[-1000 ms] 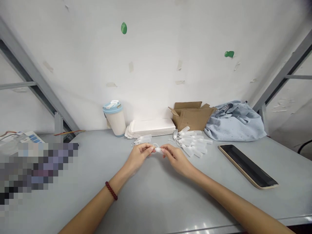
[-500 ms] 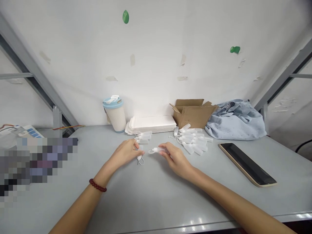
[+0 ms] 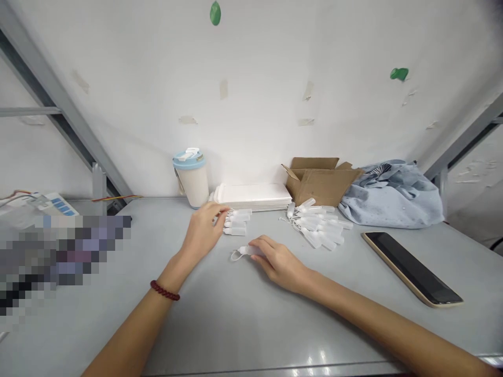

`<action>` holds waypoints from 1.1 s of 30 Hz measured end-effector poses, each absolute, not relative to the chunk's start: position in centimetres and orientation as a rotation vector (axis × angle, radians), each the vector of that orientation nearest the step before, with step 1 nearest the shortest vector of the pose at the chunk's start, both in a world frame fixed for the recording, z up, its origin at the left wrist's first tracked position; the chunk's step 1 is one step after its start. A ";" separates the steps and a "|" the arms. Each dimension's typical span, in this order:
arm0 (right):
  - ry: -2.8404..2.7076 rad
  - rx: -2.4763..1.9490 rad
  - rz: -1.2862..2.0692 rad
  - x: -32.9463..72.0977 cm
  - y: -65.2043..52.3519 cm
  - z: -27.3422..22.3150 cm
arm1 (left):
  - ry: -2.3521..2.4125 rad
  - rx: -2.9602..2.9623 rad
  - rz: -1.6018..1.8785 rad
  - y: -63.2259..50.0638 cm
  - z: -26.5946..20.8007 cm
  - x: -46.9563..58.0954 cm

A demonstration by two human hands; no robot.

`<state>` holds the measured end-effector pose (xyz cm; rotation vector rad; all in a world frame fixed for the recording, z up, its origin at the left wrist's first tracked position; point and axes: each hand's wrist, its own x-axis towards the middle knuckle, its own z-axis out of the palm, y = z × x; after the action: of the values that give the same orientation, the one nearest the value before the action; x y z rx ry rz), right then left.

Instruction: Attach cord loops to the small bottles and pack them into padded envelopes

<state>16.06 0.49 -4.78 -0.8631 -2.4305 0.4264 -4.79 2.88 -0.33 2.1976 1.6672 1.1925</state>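
Observation:
My right hand (image 3: 281, 264) is closed over the table, its thumb and fingers pinching a small translucent white tube with a cord loop (image 3: 247, 251). The loop points left, and the fingers cover the tube's right end. My left hand (image 3: 204, 228), with a dark red bracelet (image 3: 165, 291) at the wrist, has its thumb and fingertips drawn together at the looped ends of a short row of similar white tubes (image 3: 237, 224). Whether it grips one of them is hidden. To the right lies a loose pile of similar tubes (image 3: 320, 225).
Behind the row is a stack of flat white boxes (image 3: 255, 196), between a blue-lidded cup (image 3: 192, 180) and an open cardboard box (image 3: 324, 186). Bundled light-blue cloth (image 3: 395, 201) lies at the right, with a phone (image 3: 411, 267) in front. A blurred patch covers the table's left side.
My left hand has moved up to the row and no longer holds its tube low beside it. My right hand has lowered slightly, still pinching its tube. The view has shifted a little.

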 end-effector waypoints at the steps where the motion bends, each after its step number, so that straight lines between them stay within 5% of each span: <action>1: -2.460 -0.846 0.369 15.9 0.7 -4.7 | 1.706 2.176 1.222 2.8 0.0 -5.0; 9: -2.500 -0.816 -0.218 12.4 3.0 -5.8 | 1.761 2.191 1.080 3.4 -0.5 -5.9; 23: -2.545 -0.967 -0.257 14.5 3.6 -4.3 | 1.509 2.129 0.773 2.9 -1.5 -5.4; 33: -2.190 -1.313 -0.165 25.2 6.8 -2.2 | 1.547 2.235 0.684 3.1 -2.2 -5.3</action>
<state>25.24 6.80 -2.23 -1.3131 -2.1903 -0.1648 -5.26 3.14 -2.19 2.2349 1.5473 0.6836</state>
